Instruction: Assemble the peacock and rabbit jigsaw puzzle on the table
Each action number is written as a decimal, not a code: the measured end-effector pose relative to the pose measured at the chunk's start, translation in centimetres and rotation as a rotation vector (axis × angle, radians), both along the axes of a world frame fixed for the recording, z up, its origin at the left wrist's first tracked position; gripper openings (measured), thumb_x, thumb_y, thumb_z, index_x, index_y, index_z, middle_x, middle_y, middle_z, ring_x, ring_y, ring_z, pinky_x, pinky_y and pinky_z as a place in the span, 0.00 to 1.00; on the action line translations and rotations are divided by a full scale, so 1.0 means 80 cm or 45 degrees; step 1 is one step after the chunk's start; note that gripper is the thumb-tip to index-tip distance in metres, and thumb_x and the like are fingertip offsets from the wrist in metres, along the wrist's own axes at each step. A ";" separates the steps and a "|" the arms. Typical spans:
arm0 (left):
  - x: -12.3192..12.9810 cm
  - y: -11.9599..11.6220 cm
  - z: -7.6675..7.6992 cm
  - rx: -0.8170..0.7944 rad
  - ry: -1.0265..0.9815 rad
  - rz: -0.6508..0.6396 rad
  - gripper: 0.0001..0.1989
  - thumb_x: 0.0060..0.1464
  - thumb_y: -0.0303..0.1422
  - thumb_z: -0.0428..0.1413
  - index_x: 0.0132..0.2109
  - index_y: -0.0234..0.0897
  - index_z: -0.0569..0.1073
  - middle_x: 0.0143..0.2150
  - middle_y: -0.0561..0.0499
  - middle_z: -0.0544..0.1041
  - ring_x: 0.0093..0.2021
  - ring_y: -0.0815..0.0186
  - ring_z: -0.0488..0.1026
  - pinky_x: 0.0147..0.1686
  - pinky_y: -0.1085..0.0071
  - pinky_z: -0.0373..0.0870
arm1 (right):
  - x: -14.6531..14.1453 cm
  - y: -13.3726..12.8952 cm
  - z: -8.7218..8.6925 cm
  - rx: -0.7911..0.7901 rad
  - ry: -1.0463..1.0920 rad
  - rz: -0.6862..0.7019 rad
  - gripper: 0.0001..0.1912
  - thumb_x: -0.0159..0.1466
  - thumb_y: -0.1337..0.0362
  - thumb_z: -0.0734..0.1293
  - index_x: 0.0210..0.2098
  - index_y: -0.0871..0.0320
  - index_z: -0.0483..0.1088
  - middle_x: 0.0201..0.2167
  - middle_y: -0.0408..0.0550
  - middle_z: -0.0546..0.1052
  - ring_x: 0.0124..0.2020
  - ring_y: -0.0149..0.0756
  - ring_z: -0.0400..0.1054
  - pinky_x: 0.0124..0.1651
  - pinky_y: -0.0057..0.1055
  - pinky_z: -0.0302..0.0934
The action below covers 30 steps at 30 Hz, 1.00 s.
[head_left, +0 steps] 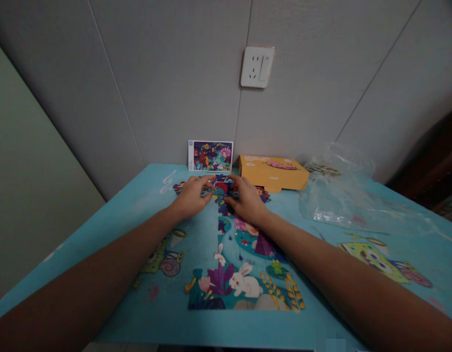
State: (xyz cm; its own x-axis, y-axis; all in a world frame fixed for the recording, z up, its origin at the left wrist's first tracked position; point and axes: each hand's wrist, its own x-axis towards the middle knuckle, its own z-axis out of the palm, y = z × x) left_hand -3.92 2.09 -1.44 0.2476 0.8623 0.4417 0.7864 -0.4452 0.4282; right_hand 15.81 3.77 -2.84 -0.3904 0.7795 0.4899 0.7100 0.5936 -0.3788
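Observation:
A partly joined jigsaw puzzle [244,286] lies on the table, with white rabbits, plants and a stream on it. At its far end, my left hand [194,195] is curled, thumb and fingers around the left edge of a red and teal puzzle piece [221,187]. My right hand [247,199] grips from the other side, index finger above and thumb below. The fingers partly cover the pieces between them, so their exact contact is hard to see. More loose-looking puzzle pieces [179,187] show just left of my left hand, and others [264,194] beside my right hand.
A picture card [213,156] leans against the wall behind the puzzle. Next to it lies a yellow box [271,173]. Crumpled clear plastic [343,200] covers the back right. The blue table [119,220] carries printed cartoon figures. A socket [257,67] is on the wall.

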 end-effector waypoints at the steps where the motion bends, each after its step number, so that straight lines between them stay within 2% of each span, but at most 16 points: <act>1: 0.000 -0.001 0.001 0.008 -0.003 -0.002 0.26 0.52 0.28 0.55 0.59 0.35 0.67 0.44 0.51 0.80 0.50 0.58 0.68 0.55 0.61 0.62 | 0.000 0.000 0.000 0.010 0.002 0.008 0.31 0.58 0.66 0.68 0.59 0.62 0.58 0.46 0.56 0.70 0.47 0.45 0.66 0.50 0.41 0.60; 5: 0.001 -0.001 0.001 0.029 0.029 -0.045 0.24 0.53 0.31 0.57 0.57 0.36 0.70 0.41 0.51 0.80 0.48 0.58 0.68 0.52 0.62 0.63 | 0.001 0.001 -0.002 0.046 -0.016 0.043 0.29 0.58 0.70 0.66 0.58 0.61 0.59 0.48 0.56 0.70 0.49 0.45 0.65 0.51 0.41 0.60; 8: 0.002 0.001 -0.001 0.001 0.130 -0.130 0.12 0.54 0.33 0.56 0.46 0.39 0.78 0.38 0.52 0.81 0.45 0.59 0.69 0.50 0.62 0.62 | 0.001 0.002 -0.003 0.044 -0.020 0.041 0.28 0.57 0.72 0.65 0.58 0.61 0.60 0.48 0.56 0.70 0.49 0.44 0.66 0.51 0.41 0.60; 10: 0.002 0.003 -0.003 -0.003 0.177 -0.187 0.09 0.55 0.34 0.56 0.41 0.39 0.79 0.39 0.51 0.81 0.44 0.59 0.70 0.50 0.62 0.61 | 0.001 0.002 -0.004 0.050 -0.027 0.042 0.25 0.58 0.71 0.65 0.55 0.60 0.63 0.47 0.55 0.71 0.49 0.44 0.66 0.51 0.41 0.60; 15: 0.002 0.002 -0.003 0.034 0.149 -0.219 0.10 0.55 0.38 0.57 0.41 0.38 0.79 0.38 0.50 0.81 0.44 0.59 0.70 0.49 0.61 0.62 | 0.002 0.006 -0.006 0.111 0.048 0.102 0.12 0.59 0.73 0.64 0.42 0.58 0.72 0.41 0.51 0.72 0.45 0.40 0.67 0.49 0.37 0.62; 20: 0.001 0.000 -0.002 0.042 0.070 -0.255 0.14 0.55 0.42 0.58 0.42 0.39 0.79 0.36 0.50 0.80 0.44 0.59 0.69 0.47 0.61 0.65 | 0.002 0.008 -0.004 0.228 0.194 0.291 0.08 0.58 0.75 0.64 0.34 0.58 0.72 0.36 0.49 0.70 0.40 0.37 0.67 0.46 0.34 0.63; 23: 0.000 0.000 -0.003 0.047 0.053 -0.258 0.14 0.54 0.42 0.58 0.44 0.40 0.79 0.37 0.50 0.79 0.45 0.58 0.69 0.48 0.61 0.66 | 0.002 0.006 -0.002 0.285 0.239 0.313 0.10 0.58 0.76 0.63 0.37 0.59 0.71 0.38 0.50 0.70 0.41 0.38 0.67 0.46 0.35 0.64; 27: -0.002 -0.001 -0.004 0.036 0.043 -0.255 0.18 0.52 0.41 0.60 0.49 0.38 0.77 0.45 0.46 0.76 0.49 0.58 0.70 0.51 0.60 0.67 | 0.001 0.002 0.002 0.258 0.228 0.310 0.17 0.61 0.71 0.65 0.50 0.59 0.67 0.42 0.53 0.70 0.42 0.39 0.67 0.46 0.38 0.64; 30: -0.001 -0.004 -0.003 0.022 0.040 -0.271 0.18 0.53 0.42 0.58 0.48 0.37 0.77 0.48 0.44 0.74 0.50 0.58 0.70 0.53 0.61 0.66 | 0.000 -0.002 0.004 0.229 0.185 0.335 0.21 0.61 0.68 0.66 0.54 0.58 0.64 0.45 0.54 0.71 0.44 0.41 0.67 0.47 0.40 0.64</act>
State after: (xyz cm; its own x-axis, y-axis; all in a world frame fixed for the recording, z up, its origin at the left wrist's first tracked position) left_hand -3.98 1.81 -1.70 0.4371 0.7814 0.4454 0.6867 -0.6097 0.3957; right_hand 15.84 3.59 -2.54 -0.4828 0.5575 0.6754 0.4699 0.8157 -0.3374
